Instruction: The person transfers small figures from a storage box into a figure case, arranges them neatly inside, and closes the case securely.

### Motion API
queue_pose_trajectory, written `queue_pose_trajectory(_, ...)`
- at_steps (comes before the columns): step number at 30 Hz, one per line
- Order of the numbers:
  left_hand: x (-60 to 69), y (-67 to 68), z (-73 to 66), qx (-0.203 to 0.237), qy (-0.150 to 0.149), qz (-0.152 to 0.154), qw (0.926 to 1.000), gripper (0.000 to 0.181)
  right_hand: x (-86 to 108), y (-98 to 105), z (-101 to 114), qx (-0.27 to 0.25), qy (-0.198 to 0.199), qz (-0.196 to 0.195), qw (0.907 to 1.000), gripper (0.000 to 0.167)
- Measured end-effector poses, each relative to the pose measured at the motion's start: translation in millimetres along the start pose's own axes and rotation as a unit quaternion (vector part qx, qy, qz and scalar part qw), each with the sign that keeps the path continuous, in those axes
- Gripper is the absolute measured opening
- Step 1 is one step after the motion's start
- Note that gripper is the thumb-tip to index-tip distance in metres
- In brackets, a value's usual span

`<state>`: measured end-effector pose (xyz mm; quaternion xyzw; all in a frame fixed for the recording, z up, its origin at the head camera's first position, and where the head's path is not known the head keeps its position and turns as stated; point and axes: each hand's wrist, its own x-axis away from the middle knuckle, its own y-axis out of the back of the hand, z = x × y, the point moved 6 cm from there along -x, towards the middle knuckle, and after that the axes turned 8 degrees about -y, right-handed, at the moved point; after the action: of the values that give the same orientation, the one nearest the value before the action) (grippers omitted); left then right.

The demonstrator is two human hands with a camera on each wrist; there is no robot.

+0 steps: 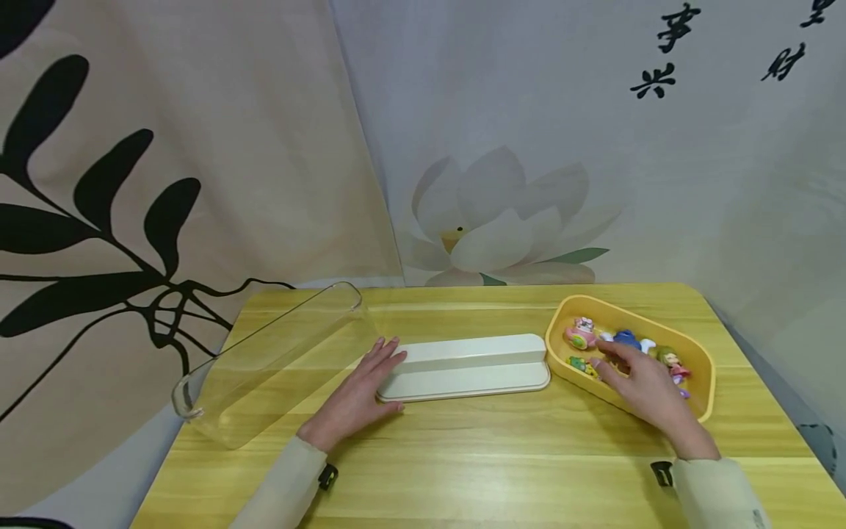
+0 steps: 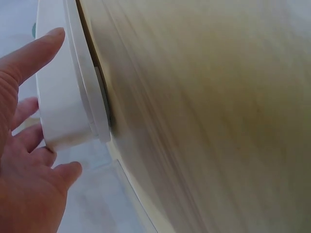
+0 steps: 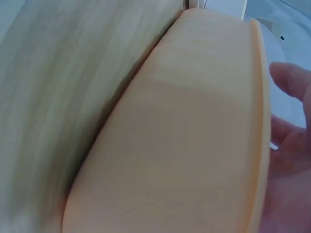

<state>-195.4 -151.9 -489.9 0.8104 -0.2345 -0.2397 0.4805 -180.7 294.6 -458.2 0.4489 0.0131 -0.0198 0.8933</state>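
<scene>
A white tray-like piece with a raised ridge lies mid-table; in the left wrist view its white side shows close up. My left hand is at its left end, fingers spread and fairly straight around the corner. To the right, a yellow bin holds several small toys, among them a pink one, a blue one and a doll. My right hand reaches over the bin's near rim, fingertips among the toys; whether it grips one is hidden. The bin's outer wall fills the right wrist view.
A clear transparent cover lies at a slant on the table's left side, left of my left hand. The wooden table ends at a back edge before a printed cloth. The bin's left end is right beside the white piece.
</scene>
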Motion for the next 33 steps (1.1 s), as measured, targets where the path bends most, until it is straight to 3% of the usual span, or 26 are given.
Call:
queue_pose_trajectory(6,-0.2,0.2,2.8,0.006,-0.011,0.002,0.9999,0.089,-2.6,-3.6,-3.4,-0.003,-0.015,0.031,0.9994,0.051)
queue_pose_trajectory(15,2.0,0.4,8.4,0.030,-0.005,0.001,0.9995,0.088,-3.9,-4.3,0.8,-0.005,-0.013,0.034,0.9993,0.046)
queue_pose_trajectory(33,3.2,-0.6,10.8,0.040,0.007,0.009,0.9991,0.090,-14.6,-15.4,0.1,0.031,-0.034,0.104,0.9935,0.057)
